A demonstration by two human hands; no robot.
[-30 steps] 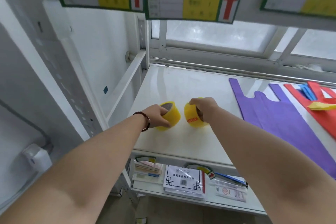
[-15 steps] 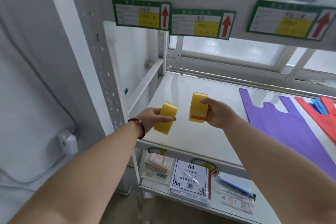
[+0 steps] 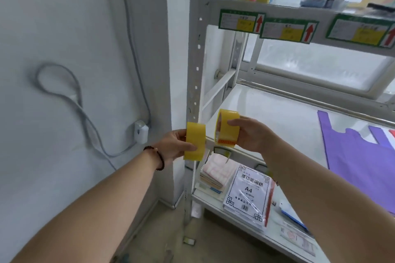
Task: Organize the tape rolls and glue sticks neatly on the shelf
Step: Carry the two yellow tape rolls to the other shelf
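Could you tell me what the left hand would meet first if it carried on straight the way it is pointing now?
Probably the shelf's upright post. The left hand, gripping a yellow tape roll, points right toward it, and the roll overlaps the post in view, though depth is unclear.

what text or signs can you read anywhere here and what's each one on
"A4": paper pack on the lower shelf, under a line of Chinese characters I cannot make out for certain.
Red up arrows: three green-edged shelf labels; their print is too blurred to read.
Red band on the right tape roll: too small to read.
Left tape roll: no text visible.
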